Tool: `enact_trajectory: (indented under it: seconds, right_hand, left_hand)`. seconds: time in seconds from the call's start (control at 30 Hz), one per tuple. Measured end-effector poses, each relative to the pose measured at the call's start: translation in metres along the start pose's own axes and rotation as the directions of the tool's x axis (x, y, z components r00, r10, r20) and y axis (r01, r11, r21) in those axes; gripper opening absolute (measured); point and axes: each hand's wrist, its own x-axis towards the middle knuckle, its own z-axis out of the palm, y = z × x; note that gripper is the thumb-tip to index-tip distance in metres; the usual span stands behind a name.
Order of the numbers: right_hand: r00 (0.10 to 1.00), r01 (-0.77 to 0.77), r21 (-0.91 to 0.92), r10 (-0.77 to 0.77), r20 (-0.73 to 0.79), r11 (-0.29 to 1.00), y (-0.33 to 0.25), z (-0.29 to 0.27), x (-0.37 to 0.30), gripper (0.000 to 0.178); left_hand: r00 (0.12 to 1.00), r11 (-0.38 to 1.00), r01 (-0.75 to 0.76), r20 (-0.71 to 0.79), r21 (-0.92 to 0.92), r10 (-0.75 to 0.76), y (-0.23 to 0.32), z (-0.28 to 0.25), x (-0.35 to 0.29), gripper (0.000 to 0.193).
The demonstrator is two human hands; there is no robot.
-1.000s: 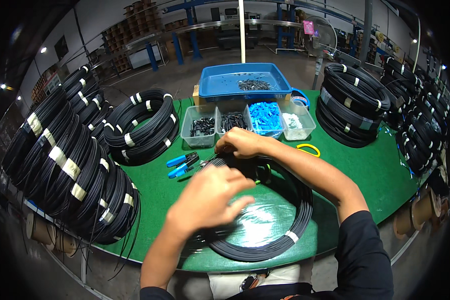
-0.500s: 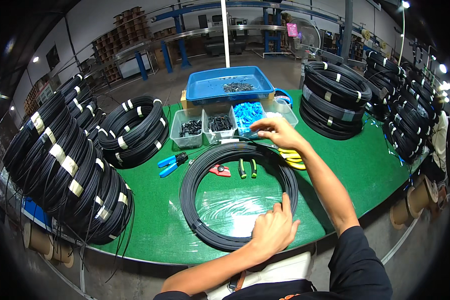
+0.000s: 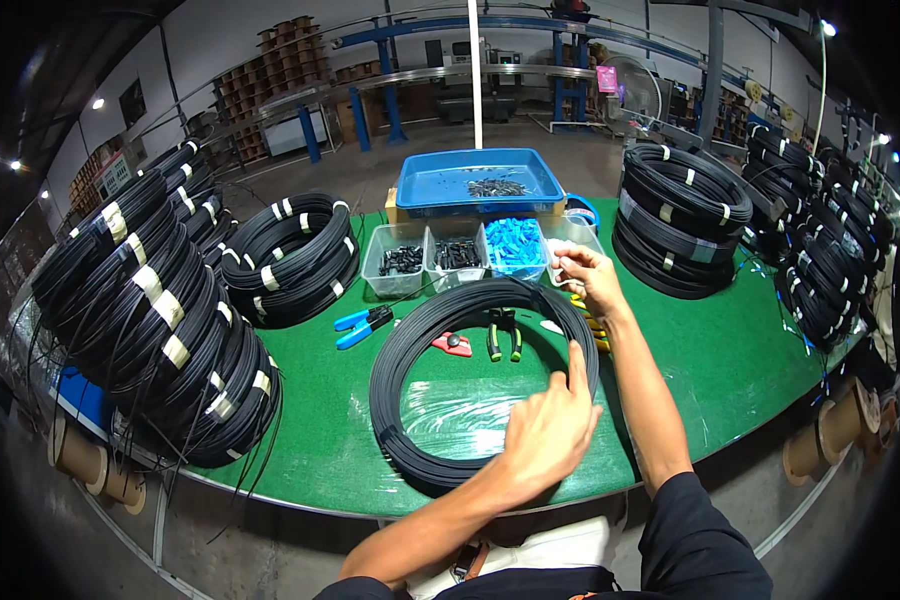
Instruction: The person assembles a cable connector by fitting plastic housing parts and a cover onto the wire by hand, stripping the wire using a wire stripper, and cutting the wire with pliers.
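A large coil of black cable rests in front of me, its right side partly behind my fingers. My left hand is closed on that side, index finger stretched along the cable, thumb beside it. Over the clear bin of white pieces, my right hand is pinched shut; what lies between thumb and fingers is too small to make out. Inside the coil's ring lie green-and-black pliers and a red tool. Blue-handled pliers lie left of the coil. Yellow handles show partly behind my right wrist.
Bins of black pieces and blue pieces stand beyond the coil. Behind them is a blue tray. Stacked cable coils rise at the left and right. Clear film covers green matting within the ring.
My right hand has moved from above the blue pieces to the white-piece bin, and its fingers have closed. My left hand stays at the coil. The whole view has shifted slightly.
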Motion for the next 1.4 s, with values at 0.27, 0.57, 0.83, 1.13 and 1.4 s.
enact_trajectory:
  seconds: [0.27, 0.57, 0.83, 1.13, 1.4]
  right_hand:
    - [0.809, -0.458, -0.140, 0.477, 0.342, 0.878, 0.034, 0.057, -0.026, 0.036]
    - [0.512, -0.807, 0.049, 0.657, 0.554, 0.588, 0.052, 0.179, -0.121, 0.058]
    - [0.839, -0.508, 0.737, 0.449, 0.307, 0.446, 0.074, 0.232, -0.148, 0.047]
    - [0.934, -0.258, 0.841, 0.347, 0.090, 0.476, 0.000, 0.215, -0.173, 0.041]
    - [0.927, 0.216, 0.511, -0.011, -0.374, 0.832, -0.037, 0.135, -0.159, 0.023]
  left_hand:
    - [0.973, 0.843, 0.158, -0.063, -0.513, -0.221, -0.044, -0.134, 0.031, 0.084]
    - [0.884, 0.859, 0.015, -0.395, -0.512, -0.251, -0.106, -0.227, 0.037, 0.079]
    - [0.867, 0.801, -0.082, -0.439, -0.593, -0.236, -0.037, -0.229, -0.026, 0.074]
    - [0.747, 0.783, -0.320, -0.651, -0.533, -0.137, -0.021, -0.246, -0.089, 0.112]
    - [0.872, 0.412, -0.392, -0.475, -0.823, -0.118, -0.043, -0.230, -0.072, 0.108]
